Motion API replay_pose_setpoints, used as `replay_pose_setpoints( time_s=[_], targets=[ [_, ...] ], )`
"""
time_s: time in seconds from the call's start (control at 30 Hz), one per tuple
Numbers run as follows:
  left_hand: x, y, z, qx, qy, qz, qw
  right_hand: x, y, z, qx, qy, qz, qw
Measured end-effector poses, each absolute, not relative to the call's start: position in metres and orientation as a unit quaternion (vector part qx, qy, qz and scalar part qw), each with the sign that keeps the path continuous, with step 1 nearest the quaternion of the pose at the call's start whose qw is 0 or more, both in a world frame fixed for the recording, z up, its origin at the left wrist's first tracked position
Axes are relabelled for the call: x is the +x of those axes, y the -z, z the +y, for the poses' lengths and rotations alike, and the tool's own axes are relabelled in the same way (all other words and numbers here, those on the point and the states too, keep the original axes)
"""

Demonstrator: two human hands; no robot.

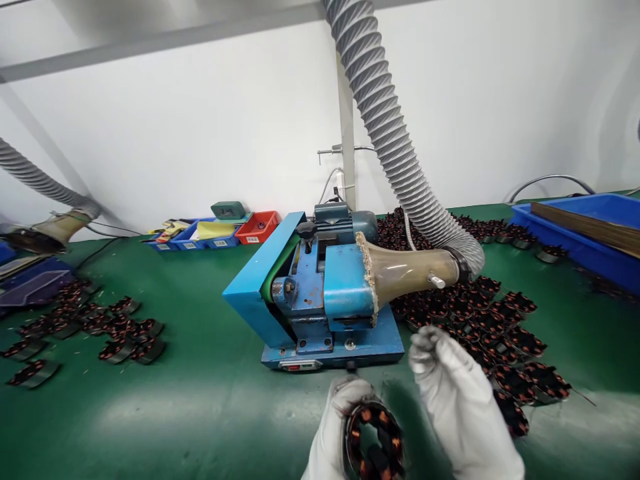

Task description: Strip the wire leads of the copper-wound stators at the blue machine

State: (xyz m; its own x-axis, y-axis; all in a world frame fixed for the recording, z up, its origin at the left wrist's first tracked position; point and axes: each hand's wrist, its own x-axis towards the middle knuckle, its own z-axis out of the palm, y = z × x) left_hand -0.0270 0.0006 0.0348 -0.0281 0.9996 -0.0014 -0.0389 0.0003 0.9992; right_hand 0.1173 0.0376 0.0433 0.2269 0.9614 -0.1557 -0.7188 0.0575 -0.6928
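Observation:
My left hand, in a white glove, grips a ring-shaped wound stator with copper coils and black insulation at the bottom centre. The stator's open ring faces the camera. To its right, my right hand, also gloved, is raised with its fingers pinched together; the fingertips are smudged grey, and anything between them is too small to make out. Just beyond both hands stands a blue belt machine with a motor and a tan suction nozzle.
Many stators lie right of and behind the machine, with another group at left. A grey hose hangs to the nozzle. Blue trays and a red bin stand behind; a large blue tray is at right on the green table.

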Motion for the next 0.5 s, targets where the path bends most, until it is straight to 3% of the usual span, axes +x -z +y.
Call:
replay_pose_setpoints(
  time_s=[0.13,0.3,0.5],
  targets=[
    [-0.020,-0.030,0.014,0.488,-0.546,0.501,0.461,0.089,-0.020,0.026,-0.452,-0.497,-0.416,0.612],
    [-0.011,-0.006,0.036,0.405,-0.540,0.563,0.477,0.070,-0.004,0.041,-0.577,-0.393,-0.499,0.512],
    [-0.008,0.001,0.058,0.395,-0.566,0.503,0.520,0.072,-0.012,0.067,-0.558,-0.375,-0.534,0.512]
  ],
)
